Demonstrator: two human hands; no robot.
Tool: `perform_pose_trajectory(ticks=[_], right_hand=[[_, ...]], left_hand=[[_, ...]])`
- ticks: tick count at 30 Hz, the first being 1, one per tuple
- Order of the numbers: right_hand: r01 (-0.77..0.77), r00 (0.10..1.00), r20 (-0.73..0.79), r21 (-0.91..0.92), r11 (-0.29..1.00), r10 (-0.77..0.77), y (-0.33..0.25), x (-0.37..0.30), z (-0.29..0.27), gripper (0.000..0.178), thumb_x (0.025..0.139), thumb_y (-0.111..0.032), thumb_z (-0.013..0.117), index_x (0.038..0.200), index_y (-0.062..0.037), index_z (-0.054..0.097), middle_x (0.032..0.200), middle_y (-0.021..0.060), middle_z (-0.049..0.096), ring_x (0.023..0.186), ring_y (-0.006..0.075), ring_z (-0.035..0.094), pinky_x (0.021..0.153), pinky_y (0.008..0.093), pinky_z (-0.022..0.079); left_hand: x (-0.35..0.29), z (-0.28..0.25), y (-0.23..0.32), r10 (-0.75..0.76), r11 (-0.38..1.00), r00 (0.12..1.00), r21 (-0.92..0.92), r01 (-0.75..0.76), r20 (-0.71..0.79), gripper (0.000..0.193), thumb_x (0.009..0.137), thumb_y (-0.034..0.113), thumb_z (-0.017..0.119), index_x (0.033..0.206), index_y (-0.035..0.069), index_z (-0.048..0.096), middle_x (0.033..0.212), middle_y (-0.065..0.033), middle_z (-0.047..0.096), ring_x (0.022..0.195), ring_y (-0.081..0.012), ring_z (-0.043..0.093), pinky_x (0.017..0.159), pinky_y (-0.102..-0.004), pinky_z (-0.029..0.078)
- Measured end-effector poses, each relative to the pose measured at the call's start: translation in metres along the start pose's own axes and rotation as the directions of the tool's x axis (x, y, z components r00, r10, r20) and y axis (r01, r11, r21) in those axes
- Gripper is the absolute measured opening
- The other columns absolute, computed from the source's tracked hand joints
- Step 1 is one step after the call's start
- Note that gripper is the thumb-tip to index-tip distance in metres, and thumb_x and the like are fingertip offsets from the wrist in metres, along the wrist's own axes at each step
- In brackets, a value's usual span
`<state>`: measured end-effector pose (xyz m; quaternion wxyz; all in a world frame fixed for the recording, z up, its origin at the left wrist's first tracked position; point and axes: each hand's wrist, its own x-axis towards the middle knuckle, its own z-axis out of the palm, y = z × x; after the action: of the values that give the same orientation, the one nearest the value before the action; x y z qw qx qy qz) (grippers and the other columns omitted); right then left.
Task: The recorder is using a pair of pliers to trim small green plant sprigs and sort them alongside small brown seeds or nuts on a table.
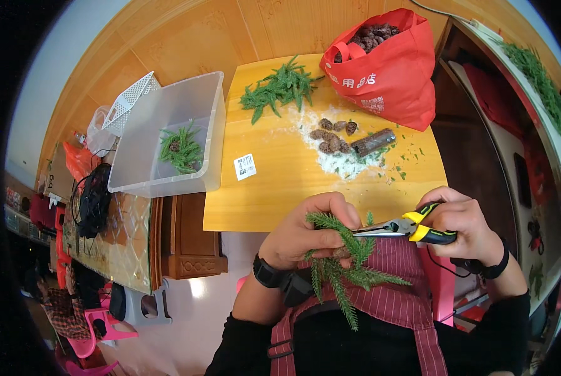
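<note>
Just off the near edge of the yellow table, my left hand (308, 235) grips a bunch of green fir sprigs (340, 276) whose needles hang down over my apron. Part of something brown, perhaps a pine cone, shows among the sprigs below the fingers. My right hand (465, 229) is closed around the yellow-and-black handles of long-nose pliers (412, 229). The metal jaws point left and reach the sprigs by my left fingertips. What the jaw tips pinch is too small to make out.
Pine cones (333, 138) and a dark brown cylinder (373, 143) lie amid white powder on the table (261, 200). Loose sprigs (280, 88), a white label (244, 167) and a red bag (387, 75) of pine cones are behind. A clear bin (214, 144) holding a finished-looking sprig cluster (181, 149) stands left.
</note>
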<state>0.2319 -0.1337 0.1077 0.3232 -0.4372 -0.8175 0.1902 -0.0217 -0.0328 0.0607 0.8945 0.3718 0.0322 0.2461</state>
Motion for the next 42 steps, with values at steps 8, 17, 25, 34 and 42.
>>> perform_pose_trajectory(ticks=[8,17,25,34,42], right_hand=[[-0.089,0.989,-0.129,-0.169,0.981,0.068,-0.012,0.000,0.000,0.013,0.058,0.000,0.065,0.063,-0.0029,0.053,0.064,0.0063,0.058,0.067,0.0263,0.059,0.072,0.0347,0.048],[-0.044,0.997,-0.067,-0.069,0.997,0.039,-0.005,0.004,-0.003,0.013,0.060,-0.003,0.066,0.065,-0.0035,0.054,0.072,0.0087,0.060,0.088,0.0323,0.058,0.079,0.0382,0.045],[-0.009,0.999,0.046,0.098,0.995,0.004,0.007,0.005,-0.005,0.016,0.059,-0.005,0.070,0.062,-0.0048,0.054,0.076,0.0065,0.061,0.093,0.0319,0.056,0.079,0.0386,0.044],[0.004,1.000,-0.016,0.063,0.998,-0.003,0.007,0.000,-0.003,0.018,0.059,-0.003,0.069,0.060,-0.0061,0.052,0.066,0.0048,0.060,0.080,0.0285,0.059,0.072,0.0334,0.046],[-0.167,0.979,-0.122,-0.039,0.985,0.161,-0.005,-0.001,0.003,0.018,0.059,-0.001,0.067,0.061,-0.0053,0.049,0.065,0.0072,0.058,0.075,0.0282,0.058,0.073,0.0334,0.046]], left_hand=[[0.006,0.003,0.010,0.485,0.452,0.865,0.809,-0.376,0.130,0.018,0.072,-0.008,0.063,0.086,0.001,0.054,0.089,-0.0164,0.055,0.074,-0.0255,0.061,0.062,-0.0303,0.052],[0.004,0.010,0.005,0.308,0.871,0.951,0.414,-0.265,-0.039,0.019,0.075,-0.005,0.062,0.091,0.001,0.053,0.092,-0.0138,0.056,0.073,-0.0221,0.061,0.055,-0.0240,0.049],[0.003,0.009,-0.007,-0.031,0.997,1.000,-0.068,0.031,-0.004,0.020,0.078,0.009,0.064,0.083,0.002,0.046,0.078,-0.0149,0.051,0.049,-0.0178,0.056,0.031,-0.0183,0.026],[0.002,0.003,-0.004,0.052,0.997,0.998,0.052,-0.051,-0.027,0.019,0.076,0.003,0.065,0.087,0.001,0.049,0.083,-0.0175,0.055,0.057,-0.0208,0.060,0.039,-0.0207,0.039],[0.011,0.004,0.011,0.549,-0.046,0.766,0.927,-0.371,0.334,0.021,0.074,-0.007,0.061,0.091,0.001,0.052,0.090,-0.0160,0.056,0.074,-0.0239,0.062,0.057,-0.0244,0.049]])
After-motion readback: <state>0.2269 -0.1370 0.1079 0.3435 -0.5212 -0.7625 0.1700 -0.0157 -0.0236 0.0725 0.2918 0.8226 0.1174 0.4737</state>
